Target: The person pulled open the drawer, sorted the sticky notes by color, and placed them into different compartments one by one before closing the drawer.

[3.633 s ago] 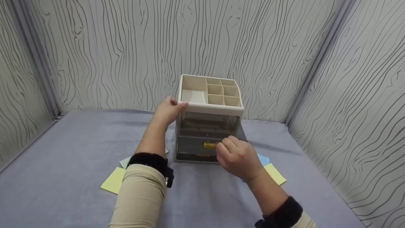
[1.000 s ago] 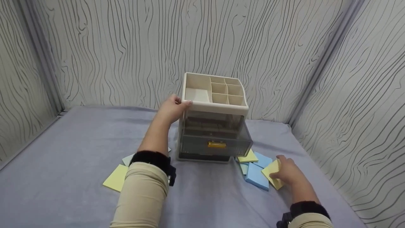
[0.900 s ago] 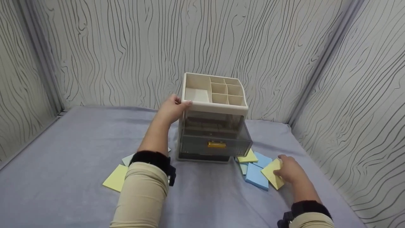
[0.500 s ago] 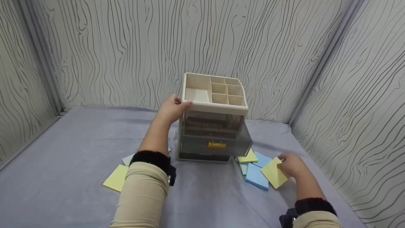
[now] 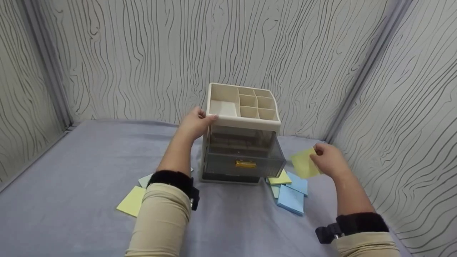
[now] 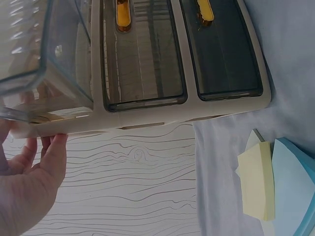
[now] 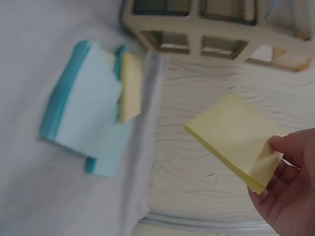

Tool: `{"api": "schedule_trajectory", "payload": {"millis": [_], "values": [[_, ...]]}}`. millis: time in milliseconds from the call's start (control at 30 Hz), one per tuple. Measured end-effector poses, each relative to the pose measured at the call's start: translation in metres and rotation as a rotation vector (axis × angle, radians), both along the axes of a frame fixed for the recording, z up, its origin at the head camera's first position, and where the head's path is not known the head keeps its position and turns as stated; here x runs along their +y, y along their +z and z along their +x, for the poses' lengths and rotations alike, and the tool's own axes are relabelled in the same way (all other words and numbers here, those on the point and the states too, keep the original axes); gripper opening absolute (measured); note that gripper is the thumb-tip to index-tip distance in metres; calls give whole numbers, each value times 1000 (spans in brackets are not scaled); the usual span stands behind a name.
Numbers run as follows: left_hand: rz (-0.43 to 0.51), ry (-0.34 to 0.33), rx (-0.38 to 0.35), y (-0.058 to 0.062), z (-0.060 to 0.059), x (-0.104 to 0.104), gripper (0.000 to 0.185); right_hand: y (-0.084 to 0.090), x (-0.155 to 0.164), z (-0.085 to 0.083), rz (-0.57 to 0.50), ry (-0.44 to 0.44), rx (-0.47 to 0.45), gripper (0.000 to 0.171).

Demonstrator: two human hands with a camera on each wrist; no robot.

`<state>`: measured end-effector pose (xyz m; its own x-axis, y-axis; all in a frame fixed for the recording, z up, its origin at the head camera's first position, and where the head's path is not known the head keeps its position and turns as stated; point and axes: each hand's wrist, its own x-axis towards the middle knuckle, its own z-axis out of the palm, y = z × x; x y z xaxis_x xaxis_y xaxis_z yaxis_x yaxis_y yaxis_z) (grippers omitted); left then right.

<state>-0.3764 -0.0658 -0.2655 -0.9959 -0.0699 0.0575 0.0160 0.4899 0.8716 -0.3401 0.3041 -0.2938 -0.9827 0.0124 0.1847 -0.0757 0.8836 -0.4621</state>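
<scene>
Head view: left hand grips the top rim of the beige plastic drawer organiser on the worktop. Right hand pinches a yellow sticky-note pad raised beside the drawer. No legible writing. Left wrist view: fingers partly cut off. Right wrist view: blurred.

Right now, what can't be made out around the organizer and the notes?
- Open drawer contents: head view, smoky front hides them.
- Left hand fingers: head view, behind the organizer.
- Pad count in the blue stack: right wrist view, blurred.
- Right hand: right wrist view, cut off by the frame edge; it pinches a yellow pad.
</scene>
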Motion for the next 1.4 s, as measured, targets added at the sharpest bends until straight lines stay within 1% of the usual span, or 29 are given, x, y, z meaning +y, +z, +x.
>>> {"api": "schedule_trajectory", "payload": {"millis": [67, 200, 300, 433, 567, 667, 800, 900, 1067, 1233, 1400], "values": [[3, -3, -1, 0, 0, 0, 42, 14, -8, 4, -20, -3, 55, 20], [3, -3, -4, 0, 1, -1, 42, 39, -25, 13, -22, -33, 206, 20], [-1, 1, -8, 1, 1, -1, 41, 55, -38, 20, -40, -51, 303, 21], [3, -6, -1, 1, 2, -2, 40, 72, -55, 26, -92, -25, 337, 23], [5, -18, -4, 2, 3, -2, 40, 81, -70, 29, -126, 37, 348, 22], [0, -22, -12, 2, 4, -3, 42, 83, -81, 29, -138, 100, 347, 20], [0, -21, -22, 2, 4, -3, 43, 83, -96, 28, -120, 171, 309, 20], [3, -22, -29, 3, 4, -4, 43, 81, -107, 25, -79, 226, 295, 19], [14, -23, -29, 4, 5, -4, 42, 73, -121, 19, -12, 358, 293, 16], [15, -9, -10, 3, 6, -3, 41, 63, -129, 13, 97, 478, 242, 17], [27, -13, -4, 2, 3, 0, 41, 55, -131, 9, 180, 546, 191, 19]]}}
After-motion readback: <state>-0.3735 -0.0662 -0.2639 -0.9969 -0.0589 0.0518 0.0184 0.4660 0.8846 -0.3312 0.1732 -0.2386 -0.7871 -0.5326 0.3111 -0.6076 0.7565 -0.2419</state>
